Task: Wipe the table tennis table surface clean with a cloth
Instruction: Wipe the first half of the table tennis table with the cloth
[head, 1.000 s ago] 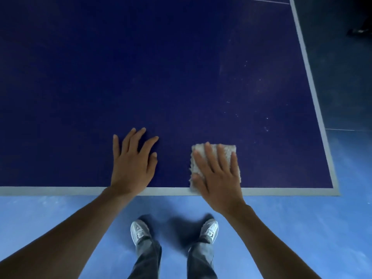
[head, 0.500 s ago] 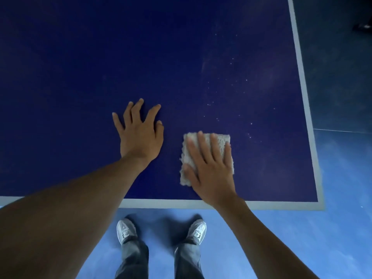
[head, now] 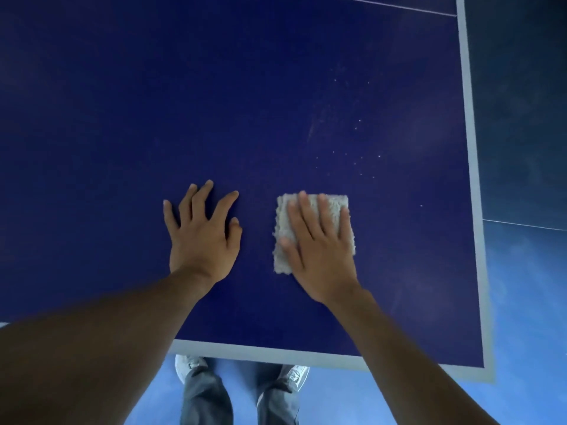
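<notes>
The dark blue table tennis table point(head: 184, 118) fills most of the view, with a white border line along its near and right edges. A folded, fluffy grey-white cloth point(head: 333, 207) lies flat on it, right of centre. My right hand point(head: 319, 250) presses down on the cloth with straight fingers. My left hand point(head: 202, 237) rests flat on the bare surface just left of the cloth, fingers spread. Small white specks point(head: 356, 162) dot the surface beyond and to the right of the cloth.
The table's near right corner point(head: 487, 375) is at the lower right. A blue floor point(head: 527, 302) lies beyond the right edge and below the near edge. My two white shoes point(head: 187, 368) and grey trouser legs show under the near edge.
Both hands have slid forward over the table, away from the near edge, the right one pushing the cloth with it. The near border line now sits much lower in view.
</notes>
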